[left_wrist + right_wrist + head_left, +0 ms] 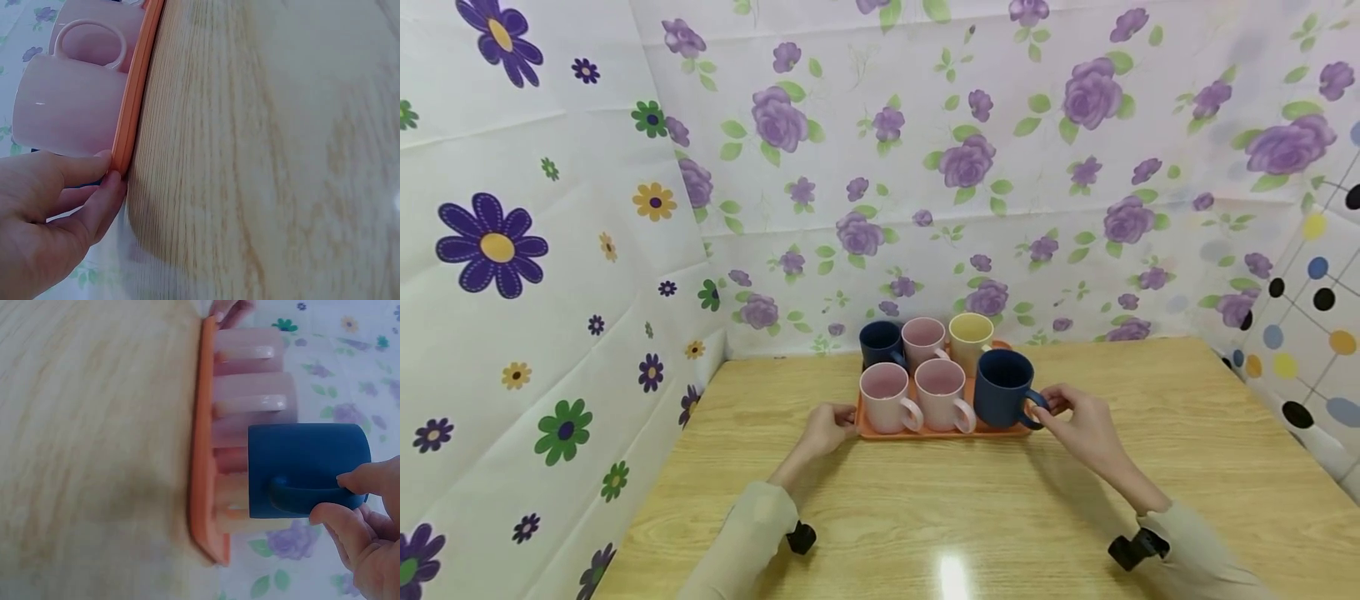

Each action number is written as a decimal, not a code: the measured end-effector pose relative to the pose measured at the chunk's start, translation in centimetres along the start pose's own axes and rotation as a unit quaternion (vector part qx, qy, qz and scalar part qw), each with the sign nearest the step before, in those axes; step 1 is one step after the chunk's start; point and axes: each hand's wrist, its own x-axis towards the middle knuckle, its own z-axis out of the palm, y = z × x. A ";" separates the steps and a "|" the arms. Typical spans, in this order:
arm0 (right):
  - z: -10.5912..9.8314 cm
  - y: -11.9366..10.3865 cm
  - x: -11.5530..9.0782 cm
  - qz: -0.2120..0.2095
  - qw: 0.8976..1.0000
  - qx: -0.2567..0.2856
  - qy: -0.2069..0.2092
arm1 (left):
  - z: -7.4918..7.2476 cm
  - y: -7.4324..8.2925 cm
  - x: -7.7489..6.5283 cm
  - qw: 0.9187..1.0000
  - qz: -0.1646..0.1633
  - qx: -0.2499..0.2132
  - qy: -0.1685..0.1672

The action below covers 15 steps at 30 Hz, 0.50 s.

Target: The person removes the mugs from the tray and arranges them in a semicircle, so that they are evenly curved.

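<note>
An orange tray (887,436) carries several mugs. My left hand (826,429) pinches its left front corner, thumb on top and fingers at the side, as the left wrist view shows close up. My right hand (1086,425) grips the handle of a dark blue mug (306,453) between thumb and fingers. That mug is upright over the tray's front right, its base raised off the tray floor in the right wrist view. Two pink mugs (880,410) stand in the front row, handles toward the right. Behind are another dark blue mug (878,343), a pink mug (922,337) and a yellow mug (967,354).
The wooden table (925,508) extends in front of the tray and to both sides. A flowered cloth wall (865,192) rises close behind the mugs. More patterned cloth hangs at left and right. Each wrist wears a small black camera (802,538).
</note>
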 end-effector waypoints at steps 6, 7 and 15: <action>-1.1 -1.2 0.1 -0.016 1.000 0.009 0.009 | 0.2 0.0 0.0 0.998 -0.041 -0.056 0.001; -1.2 -1.4 0.1 -0.019 1.000 0.011 0.010 | 0.2 0.0 0.0 0.997 -0.048 -0.065 0.000; -2.4 -2.9 -0.2 -0.024 1.000 0.018 0.002 | 0.1 0.1 -0.2 0.993 -0.071 -0.093 -0.004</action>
